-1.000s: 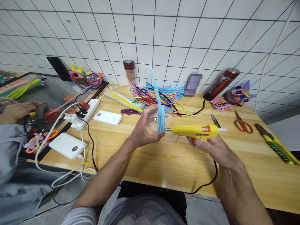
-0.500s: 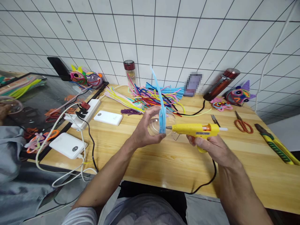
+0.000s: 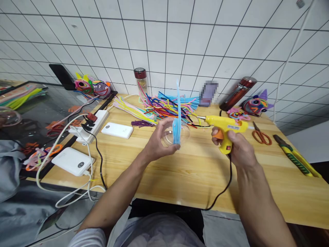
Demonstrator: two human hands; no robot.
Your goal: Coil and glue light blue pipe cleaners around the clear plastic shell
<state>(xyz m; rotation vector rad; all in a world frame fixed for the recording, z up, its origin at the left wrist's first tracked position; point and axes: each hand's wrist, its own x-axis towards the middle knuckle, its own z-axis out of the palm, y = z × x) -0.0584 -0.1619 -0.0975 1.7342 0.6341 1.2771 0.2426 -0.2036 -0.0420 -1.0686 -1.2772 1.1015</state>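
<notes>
Head view: over the wooden table (image 3: 190, 181), the left hand (image 3: 156, 144) is pinching a blue-banded clear ball (image 3: 176, 132) between thumb and fingers; at its three o'clock, the right hand (image 3: 241, 145) is gripping a glue gun (image 3: 224, 124), fingers curled; wall tiles (image 3: 154, 37) are filling twelve o'clock.

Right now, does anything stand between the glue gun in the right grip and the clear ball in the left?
Nothing visible: an open gap separates the glue gun from the clear ball. The left grip holds the ball from its left side; the coloured stems lie farther back.
</notes>
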